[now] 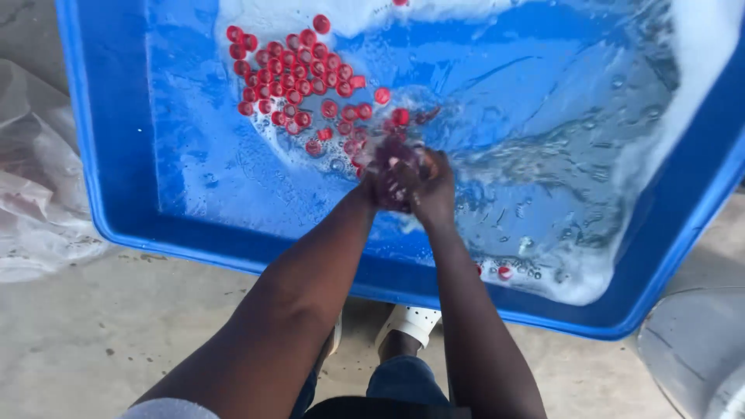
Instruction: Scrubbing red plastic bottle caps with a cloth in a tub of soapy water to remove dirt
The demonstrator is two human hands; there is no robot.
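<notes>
Both hands meet over the soapy water in a big blue tub [116, 194] that sits on a concrete floor [155, 326]. The left hand [388, 182] and the right hand [433, 186] are pressed together, fingers curled in around a small clutch of red bottle caps [397, 159]; the motion blurs them, so how many caps they hold cannot be told, but both hands are closed around the bunch rather than spread flat. The hands sit just above the water near the middle of the tub, toward its near wall. Beyond them, up and to the left, a large cluster of loose red caps [295, 77] floats close together on the surface, with a few stragglers trailing down to the hands. One more cap [505, 272] floats apart in the foam by the near rim on the right. White foam [698, 70] rings the far and right edges of the water. A crumpled clear plastic bag [35, 178] lies on the floor to the left of the tub, and a white shoe [409, 322] shows below the near rim between the person's arms.
</notes>
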